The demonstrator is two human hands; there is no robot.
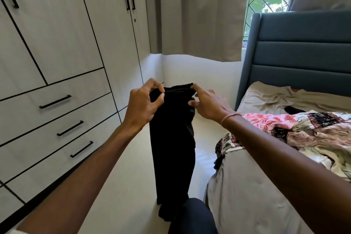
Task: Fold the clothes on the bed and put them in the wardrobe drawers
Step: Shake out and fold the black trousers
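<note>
A long black garment (173,148) hangs in the air between the bed and the wardrobe, its lower end near the floor. My left hand (143,104) pinches its top left corner. My right hand (208,102) pinches the top right edge between thumb and fingers. A heap of patterned clothes (303,129), pink, white and black, lies on the bed (256,195) at the right. The wardrobe (57,43) stands at the left with three drawers (47,119), all closed.
A blue padded headboard (303,53) rises at the right. Beige curtains (199,15) hang over the window at the back. A strip of pale floor (123,186) runs between wardrobe and bed. My knee (193,216) shows at the bottom.
</note>
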